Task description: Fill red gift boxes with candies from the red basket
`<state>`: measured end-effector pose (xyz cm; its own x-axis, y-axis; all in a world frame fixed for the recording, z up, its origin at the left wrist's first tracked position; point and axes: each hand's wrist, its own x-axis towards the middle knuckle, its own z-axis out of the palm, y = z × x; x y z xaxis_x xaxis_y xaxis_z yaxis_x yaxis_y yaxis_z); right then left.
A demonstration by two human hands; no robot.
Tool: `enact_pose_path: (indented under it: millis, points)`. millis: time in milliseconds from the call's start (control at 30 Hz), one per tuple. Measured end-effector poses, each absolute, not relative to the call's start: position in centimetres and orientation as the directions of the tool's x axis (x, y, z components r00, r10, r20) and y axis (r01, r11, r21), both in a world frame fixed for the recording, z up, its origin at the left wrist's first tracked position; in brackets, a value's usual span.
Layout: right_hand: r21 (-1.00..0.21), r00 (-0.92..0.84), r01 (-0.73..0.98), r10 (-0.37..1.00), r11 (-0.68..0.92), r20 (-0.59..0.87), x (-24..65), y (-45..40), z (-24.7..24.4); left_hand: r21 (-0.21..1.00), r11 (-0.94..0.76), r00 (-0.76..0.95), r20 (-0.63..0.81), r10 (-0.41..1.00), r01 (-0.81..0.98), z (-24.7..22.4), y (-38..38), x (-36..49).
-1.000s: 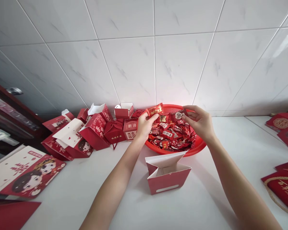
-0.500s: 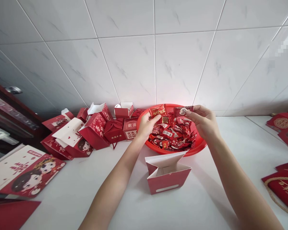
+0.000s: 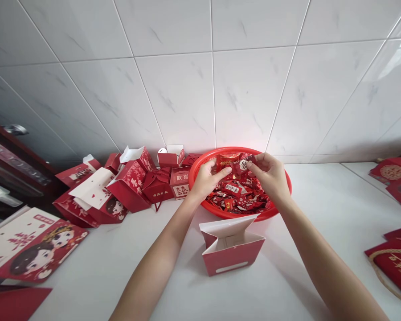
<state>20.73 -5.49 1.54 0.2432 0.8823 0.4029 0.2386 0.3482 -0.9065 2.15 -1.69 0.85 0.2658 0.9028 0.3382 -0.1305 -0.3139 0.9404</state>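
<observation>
Over the red plastic basket (image 3: 200, 156), my left hand (image 3: 207, 179) pinches a red wrapped candy (image 3: 226, 161) with gold lettering. My right hand (image 3: 271, 173) grips another wrapped candy (image 3: 244, 165), dark red with a white round mark. The two candies are side by side and seem to touch or overlap. Below them lies a heap of wrapped candies (image 3: 240, 198) in the basket. In front of the basket, between my forearms, a red paper box (image 3: 234, 256) stands upright with its white-lined top flaps open.
Several red gift boxes (image 3: 128, 185) stand along the tiled wall at the left. A larger box (image 3: 36, 245) with cartoon figures is at the near left. Red pouches (image 3: 392, 267) with a cord lie at the right edge.
My right hand has moved left with its candy, bringing it beside the one in my left hand. The open box stays on the counter.
</observation>
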Motion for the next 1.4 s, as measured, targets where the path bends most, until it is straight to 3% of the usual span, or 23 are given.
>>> enact_pose_path:
  millis: [533,800,933,1033,1100,1167,1233,1400]
  points:
    - [-0.896,0.174,0.175,0.883,0.409,0.437,19.8,-6.1,2.1,0.897,-0.421,0.235,0.441,0.866,-0.133,0.6,-1.4,2.0]
    - [-0.921,0.171,0.203,0.915,0.332,0.367,21.9,-5.7,2.9,0.909,-0.352,-0.012,0.358,0.934,-0.222,0.4,-1.0,1.9]
    - [-0.851,-0.113,0.462,0.968,0.251,0.224,23.1,-5.5,2.7,0.899,-0.262,-0.076,0.252,0.965,-0.351,0.8,-0.8,1.9]
    - [-0.716,-0.415,0.643,0.909,0.271,-0.028,22.8,-5.8,2.5,0.896,-0.235,-0.08,0.221,0.972,-0.376,1.0,-0.9,1.9]
    - [-0.609,-0.524,0.734,0.821,0.301,-0.225,22.0,-6.1,2.4,0.894,-0.224,-0.076,0.211,0.975,-0.388,1.0,-0.9,1.9]
    - [-0.501,-0.516,0.81,0.776,0.305,-0.363,21.0,-6.3,2.3,0.897,-0.207,-0.071,0.195,0.978,-0.39,1.0,-1.0,1.9]
    - [-0.424,-0.455,0.863,0.79,0.276,-0.412,20.3,-6.4,2.1,0.905,-0.192,-0.061,0.182,0.981,-0.379,1.1,-1.0,1.9]
    - [-0.442,-0.511,0.836,0.755,0.325,-0.41,20.2,-6.0,1.7,0.912,-0.202,-0.04,0.201,0.979,-0.356,1.2,-1.3,1.9]
